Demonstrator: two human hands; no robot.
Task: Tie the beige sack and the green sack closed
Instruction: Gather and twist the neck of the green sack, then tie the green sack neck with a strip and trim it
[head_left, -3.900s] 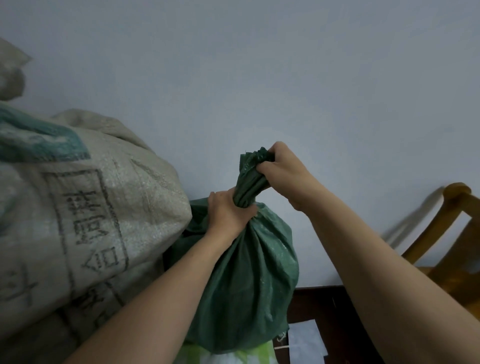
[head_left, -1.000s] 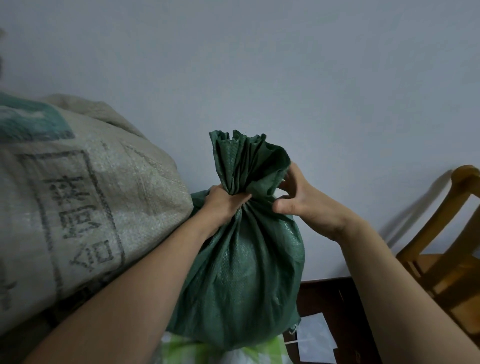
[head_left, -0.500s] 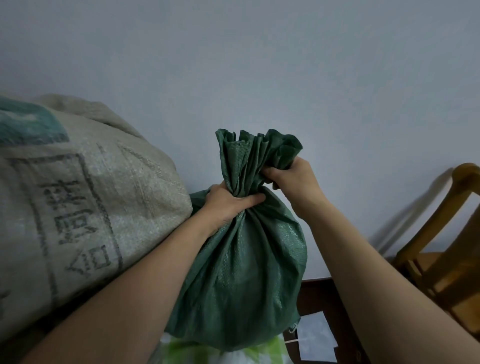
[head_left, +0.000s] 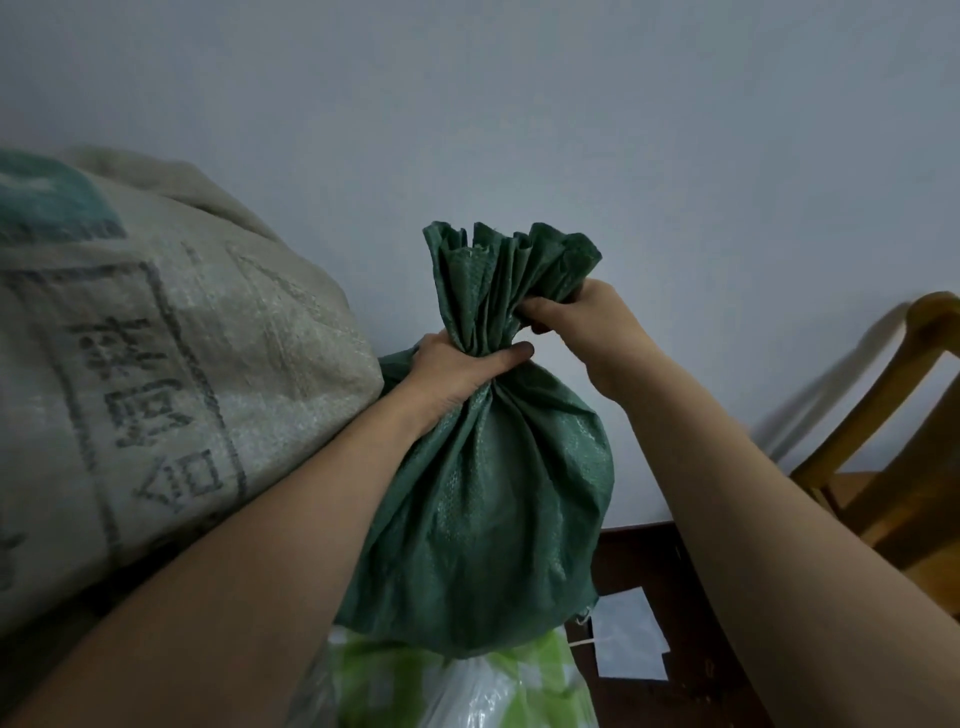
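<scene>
Green sack (head_left: 493, 493), left hand (head_left: 457, 369) gripping neck, right hand (head_left: 587, 322) gripping mouth, beige sack (head_left: 182, 364) beside, wooden chair (head_left: 898, 514) right

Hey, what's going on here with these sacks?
A person is closing the green sack. Their left hand grips its gathered neck, while the right hand holds the flared top just above. No knot or cord shows on it yet. The big beige sack lies beside it on the left; whether that one is tied cannot be told.

Green sack (head_left: 493, 483) dark green; beige sack (head_left: 171, 364) dark print, teal patch; chair (head_left: 893, 452) yellow-brown.
</scene>
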